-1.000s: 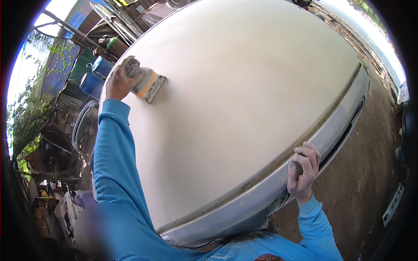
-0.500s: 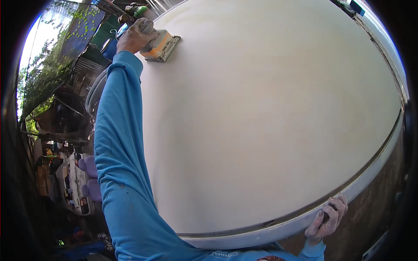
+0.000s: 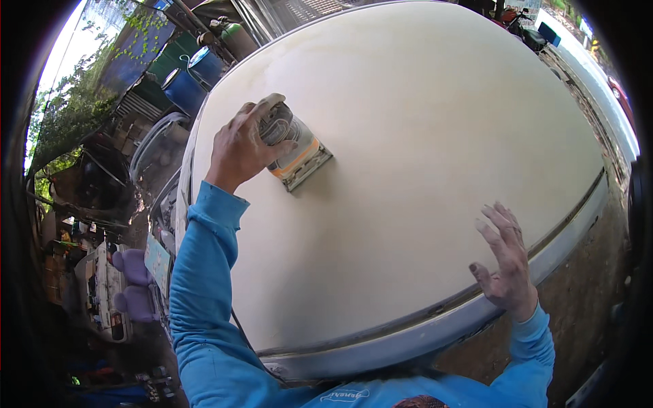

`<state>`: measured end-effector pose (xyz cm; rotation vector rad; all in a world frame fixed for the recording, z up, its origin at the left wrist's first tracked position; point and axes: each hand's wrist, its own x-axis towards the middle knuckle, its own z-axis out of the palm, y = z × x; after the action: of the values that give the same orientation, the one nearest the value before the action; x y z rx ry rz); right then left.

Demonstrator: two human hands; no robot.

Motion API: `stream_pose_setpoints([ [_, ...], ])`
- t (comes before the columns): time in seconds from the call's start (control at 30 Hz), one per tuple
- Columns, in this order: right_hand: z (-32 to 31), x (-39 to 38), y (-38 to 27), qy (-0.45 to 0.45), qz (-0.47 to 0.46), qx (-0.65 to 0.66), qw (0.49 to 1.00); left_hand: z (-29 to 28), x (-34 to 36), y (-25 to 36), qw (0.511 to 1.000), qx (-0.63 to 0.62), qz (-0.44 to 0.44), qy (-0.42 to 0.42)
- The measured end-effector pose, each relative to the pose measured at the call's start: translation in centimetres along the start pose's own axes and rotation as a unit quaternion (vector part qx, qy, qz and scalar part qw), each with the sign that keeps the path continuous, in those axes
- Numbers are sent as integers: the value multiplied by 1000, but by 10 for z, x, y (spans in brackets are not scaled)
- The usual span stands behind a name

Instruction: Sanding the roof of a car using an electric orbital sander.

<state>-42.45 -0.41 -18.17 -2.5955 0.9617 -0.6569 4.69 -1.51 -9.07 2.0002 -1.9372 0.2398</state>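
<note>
My left hand (image 3: 248, 144) is wrapped over the top of a grey and orange power sander (image 3: 299, 153). The sander's flat pad rests on a broad, cream-white car roof (image 3: 401, 163), left of the middle. At the lower right my right hand (image 3: 505, 262), dusty white on the fingers, is open with its fingers spread. It is over the roof near its close edge and holds nothing; whether the palm touches the surface I cannot tell. Along that close edge runs a dark groove with a pale rail (image 3: 381, 355) outside it.
Beyond the roof's left edge stand blue barrels (image 3: 183, 90) and a green gas cylinder (image 3: 235, 37). Purple seats (image 3: 138, 285) are farther down on the left. A motorcycle (image 3: 530, 34) is at the far right. A thin dark cord (image 3: 241, 326) hangs beside my left arm.
My left hand has brought the sander from the roof's far left edge nearer and to the right. My right hand has left the close rail, opened its fingers and moved over the roof.
</note>
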Motion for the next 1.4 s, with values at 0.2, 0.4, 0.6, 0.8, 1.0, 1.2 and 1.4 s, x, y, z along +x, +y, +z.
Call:
stream_pose_setpoints([
  [0.2, 66, 145, -11, -167, -172, -128, 962, 3, 10, -26, 1000, 9, -20, 13],
  [0.4, 137, 320, -28, -188, -153, -150, 958, 8, 52, -113, 992, 58, -109, 23],
  [0.6, 193, 439, -10, -176, -66, -168, 968, 35, 67, -174, 977, 98, -187, 11],
  [0.8, 183, 419, 12, -188, -107, -157, 964, 43, 68, -190, 968, 111, -224, 21],
  [1.0, 127, 313, 8, -208, -197, -136, 948, 22, 57, -151, 967, 99, -233, 12],
  [1.2, 56, 241, -20, -209, -215, -117, 947, -27, 55, -101, 985, 53, -164, 24],
  [1.4, 37, 180, -22, -176, -205, -72, 960, -30, 38, -13, 994, 31, -109, -3],
])
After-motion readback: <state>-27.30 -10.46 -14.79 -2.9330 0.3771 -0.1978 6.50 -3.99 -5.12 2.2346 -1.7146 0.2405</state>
